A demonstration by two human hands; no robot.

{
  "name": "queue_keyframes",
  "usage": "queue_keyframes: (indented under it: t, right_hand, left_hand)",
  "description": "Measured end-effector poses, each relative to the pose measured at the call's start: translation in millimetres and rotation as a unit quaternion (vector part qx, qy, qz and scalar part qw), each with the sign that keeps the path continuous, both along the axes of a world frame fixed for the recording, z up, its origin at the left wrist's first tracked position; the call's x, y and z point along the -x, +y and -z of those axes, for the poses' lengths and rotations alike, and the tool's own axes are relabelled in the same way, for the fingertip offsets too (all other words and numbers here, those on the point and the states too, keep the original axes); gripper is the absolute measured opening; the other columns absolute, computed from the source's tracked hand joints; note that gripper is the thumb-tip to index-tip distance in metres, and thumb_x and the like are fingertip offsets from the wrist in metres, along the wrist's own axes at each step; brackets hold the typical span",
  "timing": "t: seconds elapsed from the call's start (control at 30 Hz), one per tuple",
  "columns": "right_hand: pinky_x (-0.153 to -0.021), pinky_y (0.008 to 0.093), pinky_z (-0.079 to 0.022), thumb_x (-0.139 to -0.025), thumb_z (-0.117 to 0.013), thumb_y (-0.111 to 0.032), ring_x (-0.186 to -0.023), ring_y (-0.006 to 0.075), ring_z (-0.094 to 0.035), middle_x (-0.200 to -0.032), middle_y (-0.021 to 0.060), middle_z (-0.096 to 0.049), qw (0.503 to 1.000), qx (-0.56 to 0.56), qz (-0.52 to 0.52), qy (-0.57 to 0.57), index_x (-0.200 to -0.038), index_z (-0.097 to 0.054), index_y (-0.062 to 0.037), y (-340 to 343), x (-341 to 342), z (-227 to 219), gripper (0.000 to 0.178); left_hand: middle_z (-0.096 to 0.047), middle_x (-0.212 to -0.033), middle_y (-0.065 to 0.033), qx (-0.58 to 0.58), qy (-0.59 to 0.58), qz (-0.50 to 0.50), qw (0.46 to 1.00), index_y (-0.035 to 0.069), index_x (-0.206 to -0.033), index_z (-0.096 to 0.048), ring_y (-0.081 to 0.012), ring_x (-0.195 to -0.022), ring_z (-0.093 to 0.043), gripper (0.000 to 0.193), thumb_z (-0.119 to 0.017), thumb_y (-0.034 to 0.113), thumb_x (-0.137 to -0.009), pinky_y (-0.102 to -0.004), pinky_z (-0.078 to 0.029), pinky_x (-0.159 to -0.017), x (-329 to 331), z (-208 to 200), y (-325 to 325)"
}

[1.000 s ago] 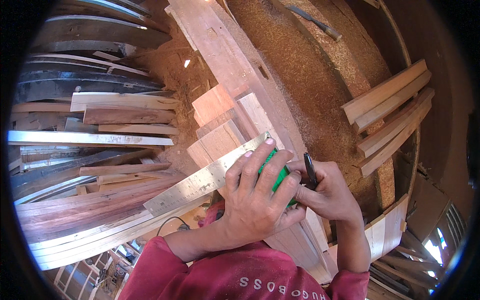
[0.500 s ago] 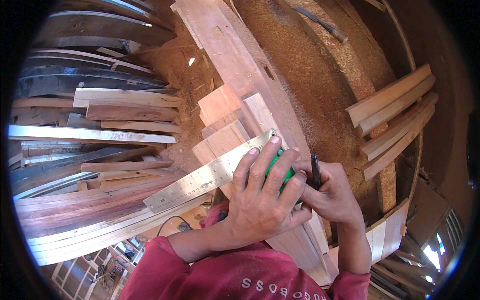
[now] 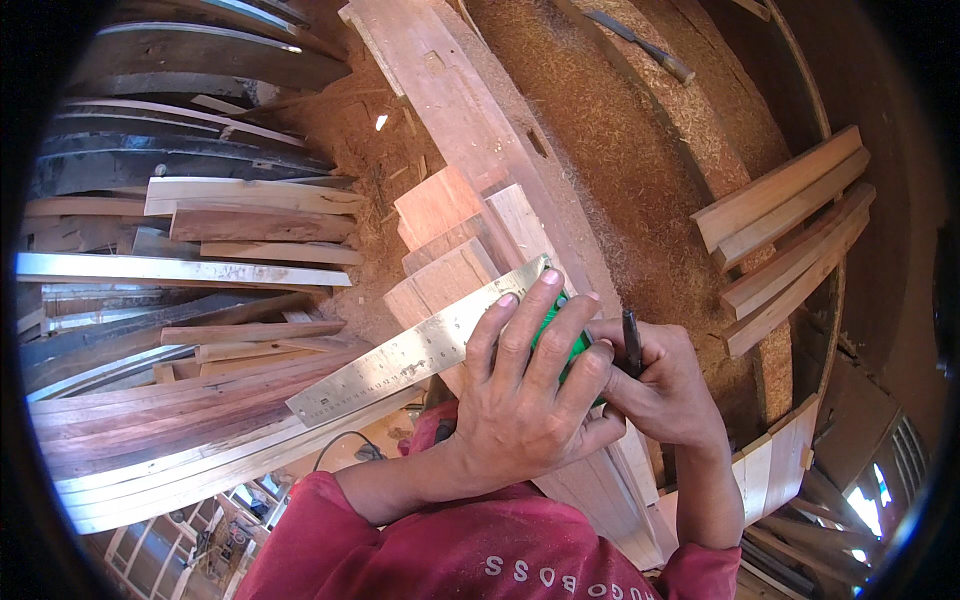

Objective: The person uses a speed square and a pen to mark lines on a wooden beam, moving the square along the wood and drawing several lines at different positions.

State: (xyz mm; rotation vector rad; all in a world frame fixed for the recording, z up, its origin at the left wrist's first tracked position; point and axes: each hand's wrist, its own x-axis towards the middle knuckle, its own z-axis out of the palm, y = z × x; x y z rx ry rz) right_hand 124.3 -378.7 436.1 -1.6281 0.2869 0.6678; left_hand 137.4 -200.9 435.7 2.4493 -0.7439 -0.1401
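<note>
A try square lies over a wooden board, its steel ruled blade reaching out to the left and its green stock partly covered by my fingers. My left hand grips the square from above, fingertips near the corner where blade and stock meet. Close beside it, my right hand is closed around a dark pen that points up. Its fingers are bunched against the stock's right side, touching or nearly touching my left fingers. The pen's lower end is hidden.
Short wood blocks sit beside the long plank. Many boards are stacked at left. A chisel lies on a sawdust-covered beam at upper right. More wood pieces rest at right. Sawdust covers the far surface.
</note>
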Motion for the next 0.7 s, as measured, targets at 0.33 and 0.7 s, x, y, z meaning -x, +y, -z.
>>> queue_keyframes:
  t: [0.33,0.7]
  right_hand:
    - [-0.064,0.0274,-0.049,-0.091,-0.068,-0.012,-0.082,0.0119,-0.062,-0.094,0.0108,-0.068,0.985,0.018,0.092,-0.143,-0.103,-0.070,0.0032,-26.7,-21.0,-20.9,0.019]
    - [-0.084,0.0405,-0.050,-0.096,-0.070,-0.021,-0.078,0.0229,-0.062,-0.082,0.0104,-0.064,0.924,0.081,-0.055,-0.370,-0.085,-0.065,-0.0004,76.9,-105.7,-38.1,0.024]
  left_hand:
    - [-0.058,-0.132,-0.0089,-0.011,-0.012,-0.017,1.000,0.013,-0.098,-0.066,-0.0355,-0.137,-0.047,0.047,-0.082,0.042,-0.065,-0.0540,-0.037,-0.107,1.7,-0.7,-1.8]
    - [-0.059,-0.130,-0.0150,-0.036,0.093,0.043,0.994,0.008,-0.122,-0.059,-0.0328,-0.132,-0.051,0.051,-0.069,0.042,-0.086,-0.0482,-0.036,-0.111,8.2,9.6,3.2]
